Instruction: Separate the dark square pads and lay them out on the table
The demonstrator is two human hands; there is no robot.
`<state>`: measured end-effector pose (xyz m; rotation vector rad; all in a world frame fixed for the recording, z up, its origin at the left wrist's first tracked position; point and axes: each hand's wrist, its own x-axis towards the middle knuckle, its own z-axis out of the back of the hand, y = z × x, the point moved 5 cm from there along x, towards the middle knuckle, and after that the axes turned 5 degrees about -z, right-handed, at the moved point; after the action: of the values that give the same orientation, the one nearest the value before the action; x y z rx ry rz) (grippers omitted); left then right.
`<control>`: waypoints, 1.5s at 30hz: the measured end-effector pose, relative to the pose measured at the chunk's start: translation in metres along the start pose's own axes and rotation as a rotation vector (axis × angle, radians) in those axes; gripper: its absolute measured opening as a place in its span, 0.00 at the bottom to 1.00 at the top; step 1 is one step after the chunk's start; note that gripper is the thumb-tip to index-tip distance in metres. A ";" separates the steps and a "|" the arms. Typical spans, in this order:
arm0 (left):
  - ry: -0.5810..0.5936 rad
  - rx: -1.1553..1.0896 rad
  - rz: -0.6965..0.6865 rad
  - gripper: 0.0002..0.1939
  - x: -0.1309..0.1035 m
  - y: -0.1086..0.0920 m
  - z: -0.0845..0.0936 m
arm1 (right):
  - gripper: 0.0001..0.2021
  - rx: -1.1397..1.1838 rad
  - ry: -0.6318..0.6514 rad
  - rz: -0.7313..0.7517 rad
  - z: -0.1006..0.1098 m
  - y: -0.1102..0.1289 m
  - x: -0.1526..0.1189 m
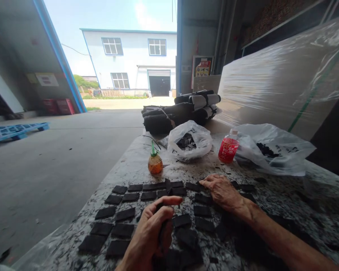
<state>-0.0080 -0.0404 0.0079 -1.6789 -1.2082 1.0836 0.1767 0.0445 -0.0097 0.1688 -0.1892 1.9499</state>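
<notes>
Rows of small black rectangular pieces point(129, 197) lie on the stained table point(117, 173). My left hand point(155, 226) is raised over the near rows, its index finger stretched out to the right. Dark material shows in its curled lower fingers, against the palm. Further forward and to the right, my right hand point(222, 191) rests with fingertips together on a black piece in the far row. An orange glue-like bottle point(155, 165) with a green nozzle stands beyond the rows.
Behind the rows sit an open plastic bag point(190, 143) of dark scraps, a red-labelled bottle point(228, 147) and a second plastic bag point(274, 150). Black rolled bundles point(169, 114) lie at the far edge. A wrapped stack point(265, 75) stands right, a blue pallet point(15, 131) left.
</notes>
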 end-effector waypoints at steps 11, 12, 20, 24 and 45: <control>-0.066 -0.063 -0.068 0.12 -0.028 -0.004 0.006 | 0.20 0.033 -0.030 -0.157 -0.011 0.013 -0.005; -0.077 -0.052 -0.067 0.13 -0.028 -0.004 0.007 | 0.20 0.056 -0.022 -0.154 -0.010 0.011 -0.004; -0.149 -0.010 -0.079 0.21 -0.013 0.009 0.006 | 0.18 0.390 -0.020 -0.153 0.025 0.023 -0.021; -0.182 0.000 -0.110 0.24 -0.003 0.019 0.000 | 0.23 1.013 0.193 -0.114 0.030 0.063 -0.059; 0.112 0.971 -0.332 0.15 0.027 0.018 -0.042 | 0.10 1.321 0.092 -0.561 -0.001 -0.073 -0.077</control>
<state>0.0417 -0.0236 -0.0001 -0.7464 -0.6569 1.0841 0.2733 0.0023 -0.0229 0.8732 1.1192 1.2346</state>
